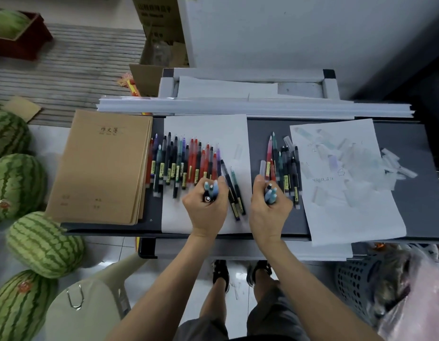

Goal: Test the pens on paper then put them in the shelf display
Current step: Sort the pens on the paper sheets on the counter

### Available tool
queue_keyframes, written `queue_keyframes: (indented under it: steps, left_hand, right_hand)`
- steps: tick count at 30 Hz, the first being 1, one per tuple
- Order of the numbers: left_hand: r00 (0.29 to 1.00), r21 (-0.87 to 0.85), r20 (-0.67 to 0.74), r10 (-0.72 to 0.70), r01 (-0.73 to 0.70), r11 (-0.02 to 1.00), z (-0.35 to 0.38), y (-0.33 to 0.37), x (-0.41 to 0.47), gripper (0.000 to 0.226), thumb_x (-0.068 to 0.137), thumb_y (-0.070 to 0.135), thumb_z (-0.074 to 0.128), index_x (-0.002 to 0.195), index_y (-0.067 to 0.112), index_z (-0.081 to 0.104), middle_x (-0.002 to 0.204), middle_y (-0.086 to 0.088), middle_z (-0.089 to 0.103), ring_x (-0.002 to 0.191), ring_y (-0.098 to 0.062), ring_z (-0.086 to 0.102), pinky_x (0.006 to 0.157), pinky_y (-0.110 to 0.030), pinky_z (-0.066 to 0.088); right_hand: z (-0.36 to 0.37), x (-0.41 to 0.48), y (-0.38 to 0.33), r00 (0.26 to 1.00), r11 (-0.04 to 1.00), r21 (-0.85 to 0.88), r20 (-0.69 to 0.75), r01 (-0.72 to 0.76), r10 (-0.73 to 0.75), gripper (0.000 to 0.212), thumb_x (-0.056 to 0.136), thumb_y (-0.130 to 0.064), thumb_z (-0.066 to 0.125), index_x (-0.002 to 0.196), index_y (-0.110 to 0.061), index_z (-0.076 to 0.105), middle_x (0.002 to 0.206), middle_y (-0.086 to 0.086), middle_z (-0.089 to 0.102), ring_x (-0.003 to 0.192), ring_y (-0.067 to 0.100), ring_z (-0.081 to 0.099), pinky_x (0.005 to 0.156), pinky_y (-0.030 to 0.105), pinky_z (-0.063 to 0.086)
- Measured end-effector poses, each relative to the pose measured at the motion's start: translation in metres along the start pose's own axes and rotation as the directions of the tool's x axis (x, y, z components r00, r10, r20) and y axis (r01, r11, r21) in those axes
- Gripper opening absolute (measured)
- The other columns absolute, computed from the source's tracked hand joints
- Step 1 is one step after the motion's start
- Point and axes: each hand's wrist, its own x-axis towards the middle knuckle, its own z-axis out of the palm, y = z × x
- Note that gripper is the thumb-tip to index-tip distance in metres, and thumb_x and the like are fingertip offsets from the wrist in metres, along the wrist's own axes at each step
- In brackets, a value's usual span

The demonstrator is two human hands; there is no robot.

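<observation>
My left hand (205, 207) grips a bundle of pens (210, 190) upright, their ends pointing up at me. My right hand (270, 207) grips a second bundle of pens (271, 193) the same way. A long row of red, black, teal and purple pens (181, 163) lies on a white sheet (208, 129) left of my hands. A smaller group of pens (285, 166) lies just right of my right hand. A scribbled test sheet (346, 183) with several clear caps (393, 166) on it lies to the right.
A stack of brown notebooks (100, 166) sits at the left of the dark table (408, 148). White rails (253, 107) and a grey frame (248, 82) lie behind. Watermelons (41, 244), a stool (88, 299) and a basket (358, 279) crowd the floor.
</observation>
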Motion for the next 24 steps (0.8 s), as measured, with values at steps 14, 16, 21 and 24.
queue_keyframes:
  steps: [14,16,21,24]
  left_hand:
    - [0.784,0.446,0.277,-0.556,0.407,0.797,-0.037,0.033,0.083,0.027,0.095,0.037,0.072,0.084,0.014,0.063,0.075,-0.003,0.066,0.074,-0.024,0.063,0.059,-0.035,0.046]
    - [0.718,0.55,0.331,-0.612,0.38,0.743,-0.039,0.031,0.1,0.018,0.094,0.025,0.071,0.091,0.011,0.059,0.082,-0.005,0.064,0.079,-0.028,0.062,0.06,-0.033,0.043]
    - [0.698,0.637,0.329,-0.636,0.333,0.695,-0.036,0.031,0.12,0.023,0.093,0.021,0.069,0.107,0.005,0.06,0.1,-0.011,0.068,0.091,-0.029,0.062,0.067,-0.033,0.046]
    - [0.688,0.659,0.348,-0.637,0.304,0.688,-0.032,0.031,0.124,0.028,0.091,0.02,0.073,0.11,0.005,0.057,0.093,-0.007,0.064,0.081,-0.022,0.062,0.059,-0.031,0.047]
  right_hand:
    - [0.036,0.051,-0.069,0.72,0.83,-0.416,0.435,-0.371,0.54,0.013,0.088,-0.014,0.058,0.075,-0.016,0.059,0.061,-0.001,0.055,0.057,0.019,0.051,0.057,0.032,0.039]
    - [0.049,0.054,-0.075,0.678,0.796,-0.453,0.438,-0.402,0.591,0.01,0.089,-0.012,0.058,0.093,-0.005,0.065,0.075,0.01,0.061,0.067,0.024,0.056,0.062,0.035,0.042]
    - [0.072,0.056,-0.08,0.629,0.767,-0.512,0.462,-0.386,0.625,0.027,0.087,-0.005,0.059,0.112,0.006,0.063,0.085,0.016,0.07,0.071,0.029,0.068,0.061,0.038,0.05]
    - [0.077,0.058,-0.08,0.661,0.774,-0.543,0.455,-0.324,0.596,0.025,0.084,-0.004,0.062,0.108,0.002,0.067,0.099,0.019,0.075,0.089,0.035,0.076,0.067,0.04,0.058]
